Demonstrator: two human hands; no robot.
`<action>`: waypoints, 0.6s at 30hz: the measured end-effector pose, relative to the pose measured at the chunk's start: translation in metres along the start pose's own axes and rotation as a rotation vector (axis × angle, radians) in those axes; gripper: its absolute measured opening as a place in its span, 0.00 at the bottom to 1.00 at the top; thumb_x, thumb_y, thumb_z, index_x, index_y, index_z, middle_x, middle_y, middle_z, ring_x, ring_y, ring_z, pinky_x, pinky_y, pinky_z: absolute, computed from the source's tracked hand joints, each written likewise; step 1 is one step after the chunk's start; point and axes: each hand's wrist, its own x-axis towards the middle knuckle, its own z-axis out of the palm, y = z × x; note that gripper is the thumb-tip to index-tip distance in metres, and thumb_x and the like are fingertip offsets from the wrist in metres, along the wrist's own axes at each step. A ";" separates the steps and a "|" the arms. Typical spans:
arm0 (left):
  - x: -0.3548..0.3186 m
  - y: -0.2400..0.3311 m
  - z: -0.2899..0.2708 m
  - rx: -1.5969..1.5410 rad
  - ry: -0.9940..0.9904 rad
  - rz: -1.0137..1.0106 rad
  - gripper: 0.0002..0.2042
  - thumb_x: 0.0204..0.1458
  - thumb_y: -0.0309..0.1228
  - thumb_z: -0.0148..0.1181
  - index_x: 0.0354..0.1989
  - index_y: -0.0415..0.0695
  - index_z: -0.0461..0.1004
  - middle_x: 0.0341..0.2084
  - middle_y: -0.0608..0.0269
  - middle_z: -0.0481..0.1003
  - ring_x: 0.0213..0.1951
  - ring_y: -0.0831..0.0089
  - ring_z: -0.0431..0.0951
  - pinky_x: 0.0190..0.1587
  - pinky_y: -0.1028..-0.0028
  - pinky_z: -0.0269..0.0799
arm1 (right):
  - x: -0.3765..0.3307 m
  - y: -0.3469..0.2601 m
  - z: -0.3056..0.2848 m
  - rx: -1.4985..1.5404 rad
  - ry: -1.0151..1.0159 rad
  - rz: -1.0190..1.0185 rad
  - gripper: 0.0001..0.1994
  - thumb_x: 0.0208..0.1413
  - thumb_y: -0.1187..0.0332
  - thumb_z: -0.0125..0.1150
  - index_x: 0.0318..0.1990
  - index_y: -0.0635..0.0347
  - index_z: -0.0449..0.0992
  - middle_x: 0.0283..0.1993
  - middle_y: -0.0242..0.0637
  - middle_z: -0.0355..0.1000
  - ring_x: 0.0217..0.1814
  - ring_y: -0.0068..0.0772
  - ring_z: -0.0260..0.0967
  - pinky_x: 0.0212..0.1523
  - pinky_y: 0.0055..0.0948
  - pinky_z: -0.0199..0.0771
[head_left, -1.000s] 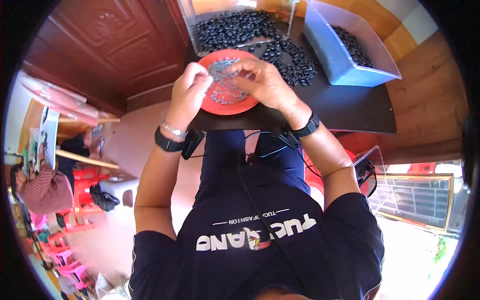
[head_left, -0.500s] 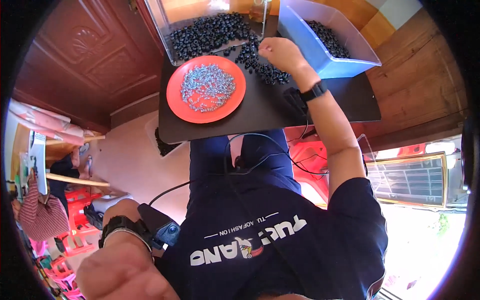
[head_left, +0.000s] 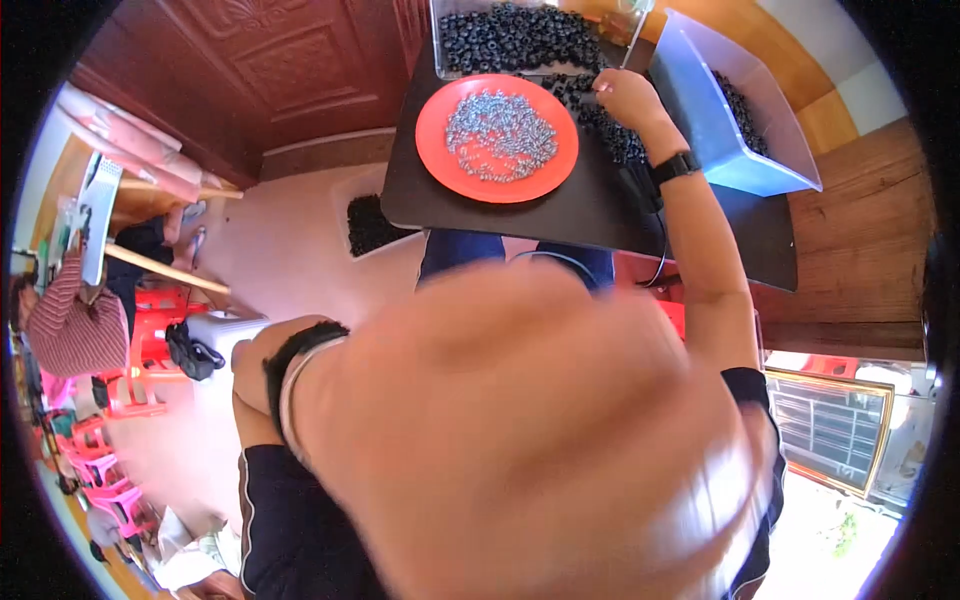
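My left hand (head_left: 530, 430) looms large and blurred close in front, hiding my lap and chest; its fingers are smeared by motion. Across the dark table (head_left: 590, 215), my right hand (head_left: 634, 102) hovers with curled fingers over a loose heap of small black ring-like parts (head_left: 618, 142). Whatever its fingers hold, if anything, is too small to make out. Left of it, a red plate (head_left: 434, 150) carries many small silvery metal pieces (head_left: 505, 130). Behind the plate a transparent bin (head_left: 437, 45) contains more black parts (head_left: 515, 38).
A bluish translucent bin (head_left: 705, 115) with black parts stands right of my right hand. A black device (head_left: 638, 186) with a cable sits near the table edge. On the floor is a container of black pieces (head_left: 370, 225). Another person (head_left: 80, 325) is at far left, near red stools (head_left: 150, 345).
My left hand has swept up and rightward, now covering the middle of the view. The whole view has shifted, so the table appears higher and further right. My right hand stays over the black parts.
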 end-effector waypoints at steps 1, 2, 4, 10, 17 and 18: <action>-0.011 -0.022 0.008 -0.030 -0.004 0.168 0.11 0.32 0.26 0.69 0.28 0.44 0.79 0.26 0.62 0.74 0.23 0.67 0.75 0.25 0.74 0.69 | -0.003 -0.009 -0.007 0.228 0.056 -0.013 0.10 0.50 0.67 0.55 0.37 0.60 0.78 0.36 0.47 0.77 0.41 0.47 0.75 0.43 0.40 0.74; -0.008 -0.046 0.020 -0.138 0.141 0.158 0.15 0.26 0.26 0.62 0.29 0.42 0.76 0.23 0.63 0.69 0.18 0.69 0.68 0.17 0.72 0.61 | -0.012 -0.012 -0.015 0.448 0.114 -0.005 0.11 0.50 0.69 0.57 0.41 0.60 0.78 0.36 0.47 0.77 0.42 0.43 0.76 0.43 0.37 0.75; -0.027 -0.087 0.028 -0.169 -0.166 -0.123 0.09 0.46 0.24 0.57 0.38 0.40 0.74 0.26 0.57 0.73 0.23 0.61 0.73 0.26 0.70 0.68 | -0.035 -0.020 -0.031 0.748 0.103 0.022 0.13 0.50 0.71 0.60 0.45 0.60 0.78 0.37 0.39 0.78 0.39 0.31 0.75 0.43 0.30 0.74; -0.078 -0.170 0.083 -0.691 -0.074 -0.906 0.11 0.59 0.34 0.50 0.40 0.40 0.74 0.26 0.65 0.73 0.27 0.78 0.73 0.31 0.80 0.67 | -0.069 -0.102 -0.075 1.542 -0.155 -0.180 0.12 0.56 0.71 0.61 0.47 0.61 0.77 0.37 0.29 0.75 0.38 0.20 0.69 0.45 0.22 0.70; -0.068 -0.189 0.096 -1.003 0.095 -1.139 0.10 0.59 0.37 0.47 0.38 0.45 0.71 0.26 0.67 0.74 0.27 0.78 0.75 0.28 0.82 0.66 | -0.047 -0.124 -0.056 1.501 -0.016 -0.460 0.11 0.54 0.73 0.62 0.45 0.60 0.79 0.46 0.33 0.70 0.51 0.26 0.67 0.53 0.26 0.67; -0.067 -0.190 0.095 -0.983 0.111 -1.168 0.10 0.59 0.37 0.47 0.37 0.45 0.71 0.26 0.68 0.74 0.27 0.79 0.75 0.27 0.82 0.66 | -0.044 -0.126 -0.053 1.538 -0.014 -0.464 0.11 0.54 0.72 0.63 0.45 0.60 0.79 0.47 0.33 0.70 0.50 0.26 0.67 0.53 0.26 0.68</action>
